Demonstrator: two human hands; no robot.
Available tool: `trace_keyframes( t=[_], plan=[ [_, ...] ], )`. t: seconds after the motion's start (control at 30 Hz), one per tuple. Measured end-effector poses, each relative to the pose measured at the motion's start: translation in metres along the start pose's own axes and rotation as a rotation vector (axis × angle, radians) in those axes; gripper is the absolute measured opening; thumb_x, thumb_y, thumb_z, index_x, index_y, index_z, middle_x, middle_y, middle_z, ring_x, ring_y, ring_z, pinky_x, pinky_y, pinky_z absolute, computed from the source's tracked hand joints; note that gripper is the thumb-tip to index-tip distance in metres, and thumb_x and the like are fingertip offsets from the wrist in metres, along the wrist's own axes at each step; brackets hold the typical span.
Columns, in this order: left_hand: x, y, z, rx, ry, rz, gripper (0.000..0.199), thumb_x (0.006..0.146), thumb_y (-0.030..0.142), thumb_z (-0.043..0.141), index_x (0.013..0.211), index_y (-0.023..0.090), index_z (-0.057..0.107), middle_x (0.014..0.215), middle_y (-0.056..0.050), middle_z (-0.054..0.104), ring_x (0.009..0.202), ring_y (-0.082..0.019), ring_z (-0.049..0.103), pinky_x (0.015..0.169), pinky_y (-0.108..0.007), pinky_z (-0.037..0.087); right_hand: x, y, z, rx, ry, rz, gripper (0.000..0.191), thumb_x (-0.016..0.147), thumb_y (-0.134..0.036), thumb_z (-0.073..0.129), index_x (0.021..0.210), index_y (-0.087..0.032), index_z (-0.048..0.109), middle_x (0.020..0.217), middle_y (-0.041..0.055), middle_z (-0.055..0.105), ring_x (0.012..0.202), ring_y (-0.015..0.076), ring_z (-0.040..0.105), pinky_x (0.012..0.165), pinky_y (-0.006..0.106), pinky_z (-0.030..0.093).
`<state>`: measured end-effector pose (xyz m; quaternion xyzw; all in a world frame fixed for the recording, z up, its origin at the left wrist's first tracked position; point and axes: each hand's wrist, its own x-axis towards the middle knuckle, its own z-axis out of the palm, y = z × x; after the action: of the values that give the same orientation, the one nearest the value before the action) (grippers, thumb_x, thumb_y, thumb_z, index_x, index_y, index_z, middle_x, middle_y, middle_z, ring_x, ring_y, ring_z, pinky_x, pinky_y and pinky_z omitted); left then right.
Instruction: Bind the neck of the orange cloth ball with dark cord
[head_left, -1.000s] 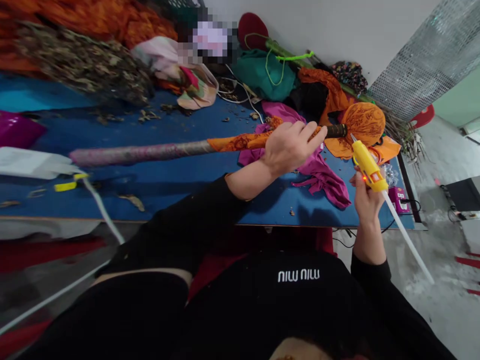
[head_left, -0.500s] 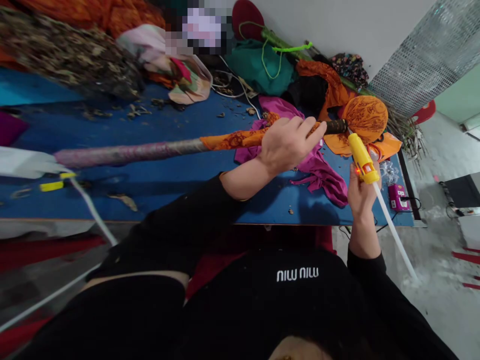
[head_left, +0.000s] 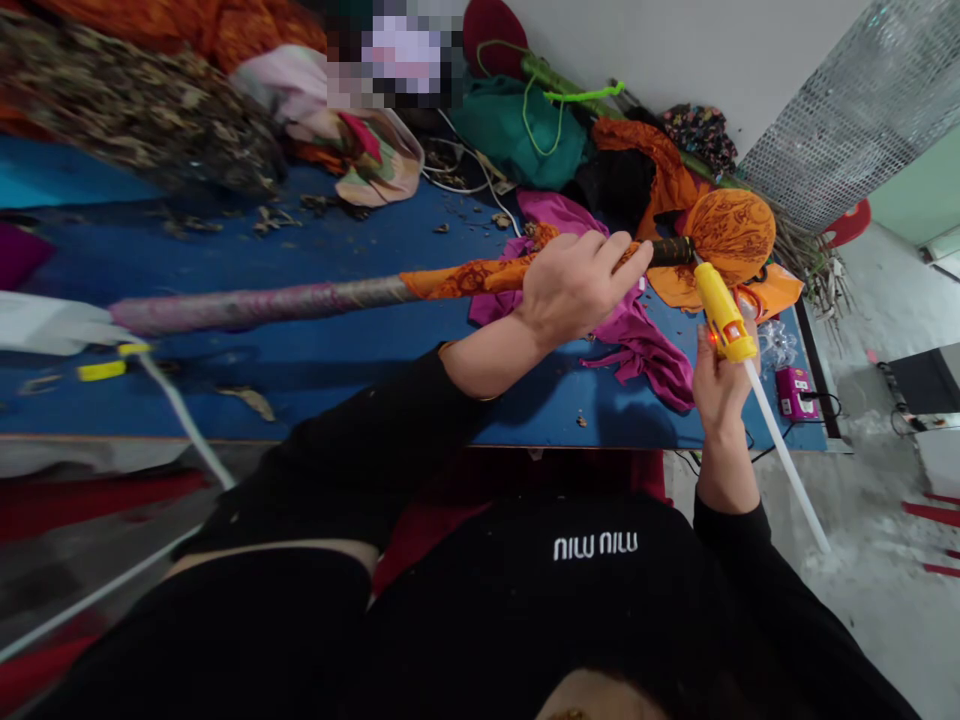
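Note:
My left hand is closed around a long pole, partly wrapped in orange patterned cloth, with a dark section near its right end. At that end sits a round bundle of orange printed cloth. My right hand grips a yellow hot glue gun with a small red light glowing on it. A long white glue stick sticks out of its back. The gun's nozzle points at the joint between pole and bundle; whether it touches is hard to tell.
Magenta cloth lies under the pole on the blue table. Dry leaves, a teal bundle and other fabrics crowd the back. A purple box with a cable stands at the right edge. A white bag-like object is at the left.
The glue gun and my right hand have shifted very slightly left and up. My left hand keeps its hold on the pole.

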<state>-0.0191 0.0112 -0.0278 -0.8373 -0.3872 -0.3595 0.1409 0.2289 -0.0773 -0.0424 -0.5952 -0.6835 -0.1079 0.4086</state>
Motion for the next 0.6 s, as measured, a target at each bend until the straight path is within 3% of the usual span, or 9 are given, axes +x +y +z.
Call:
trace_keyframes(
  t=[0.3,0.47,0.6],
  plan=[
    [0.0004,-0.0007,-0.0029,-0.082,-0.061,-0.043,0.052,0.115,0.023,0.031,0.152,0.018,0.067,0.127,-0.019,0.078,0.101,-0.03,0.072,0.081,-0.045,0.051,-0.0011,-0.0005,0.0001,-0.059,-0.017,0.029,0.032,0.107,-0.054,0.051,0.108,-0.024,0.06,0.099,0.0079,0.063,0.093,0.0241,0.065,0.084,0.039,0.06],
    [0.0012,-0.0008,-0.0037,0.069,-0.102,0.02,0.054,0.117,0.024,0.024,0.155,0.021,0.062,0.129,-0.014,0.079,0.099,-0.026,0.073,0.077,-0.04,0.047,-0.001,-0.0049,-0.0017,-0.124,-0.001,-0.016,0.032,0.109,-0.054,0.051,0.106,-0.024,0.063,0.099,0.007,0.062,0.092,0.0236,0.066,0.086,0.04,0.061],
    [0.001,0.0002,-0.0055,0.051,-0.084,0.01,0.053,0.117,0.023,0.026,0.152,0.021,0.065,0.127,-0.014,0.079,0.1,-0.026,0.074,0.077,-0.039,0.047,-0.0017,-0.004,-0.0006,-0.126,0.018,-0.017,0.031,0.109,-0.054,0.05,0.107,-0.025,0.061,0.101,0.0069,0.064,0.095,0.0236,0.067,0.09,0.04,0.061]
  ],
)
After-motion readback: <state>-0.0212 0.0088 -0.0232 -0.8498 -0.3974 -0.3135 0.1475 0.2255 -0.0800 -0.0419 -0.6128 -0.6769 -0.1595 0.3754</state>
